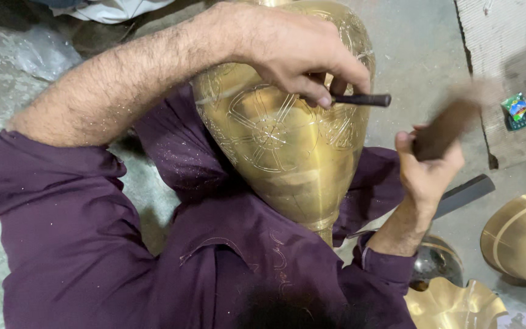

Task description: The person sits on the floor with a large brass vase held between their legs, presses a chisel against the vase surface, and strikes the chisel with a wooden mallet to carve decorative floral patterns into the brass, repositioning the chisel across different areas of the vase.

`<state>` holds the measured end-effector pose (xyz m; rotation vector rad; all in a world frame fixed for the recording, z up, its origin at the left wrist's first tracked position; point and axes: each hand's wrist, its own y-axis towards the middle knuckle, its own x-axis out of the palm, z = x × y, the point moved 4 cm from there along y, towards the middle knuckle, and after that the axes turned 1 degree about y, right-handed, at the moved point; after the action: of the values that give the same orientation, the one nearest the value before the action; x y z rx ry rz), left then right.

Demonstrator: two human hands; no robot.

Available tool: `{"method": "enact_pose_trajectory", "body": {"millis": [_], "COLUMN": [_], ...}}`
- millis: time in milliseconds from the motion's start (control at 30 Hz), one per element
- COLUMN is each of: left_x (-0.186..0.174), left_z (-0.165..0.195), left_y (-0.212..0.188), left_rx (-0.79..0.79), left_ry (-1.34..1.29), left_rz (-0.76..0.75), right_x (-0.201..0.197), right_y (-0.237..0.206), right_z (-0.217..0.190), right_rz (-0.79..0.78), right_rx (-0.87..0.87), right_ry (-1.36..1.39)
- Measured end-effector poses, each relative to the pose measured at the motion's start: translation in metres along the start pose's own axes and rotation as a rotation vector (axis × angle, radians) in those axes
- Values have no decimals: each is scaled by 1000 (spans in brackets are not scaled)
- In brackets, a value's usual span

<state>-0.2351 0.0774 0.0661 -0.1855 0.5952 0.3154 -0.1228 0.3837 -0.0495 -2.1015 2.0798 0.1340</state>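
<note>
On our lap, propped against the purple garment [226, 256], lies the large brass vase [287, 152], its narrow foot toward us and its body tilted away. Our left hand [299, 52] reaches over it, fingers pinched tight around a dark chisel [360, 99] whose tip rests against the vase's flank. Our right hand [427, 167] is closed around a blurred wooden mallet [452, 122], raised just beside the chisel's free end. 1 flower-like medallion and some bands near the shoulder are already engraved; the lower body toward the foot is smooth, so we judge much of the surface is left. Farther out on the concrete floor [421, 55] sit a scalloped brass dish [452, 304] and a brass bowl [522, 237].
</note>
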Motion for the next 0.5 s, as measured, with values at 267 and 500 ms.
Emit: {"method": "enact_pose_trajectory", "body": {"millis": [267, 500], "left_x": [-1, 7], "left_z": [-1, 6], "left_y": [6, 29], "left_rx": [-103, -285], "left_ry": [-134, 8], "left_rz": [-170, -516], "right_x": [15, 27], "right_y": [-11, -22], "right_z": [-1, 6], "right_rz": [57, 147], "right_rx": [-31, -235], "right_ry": [240, -141]}}
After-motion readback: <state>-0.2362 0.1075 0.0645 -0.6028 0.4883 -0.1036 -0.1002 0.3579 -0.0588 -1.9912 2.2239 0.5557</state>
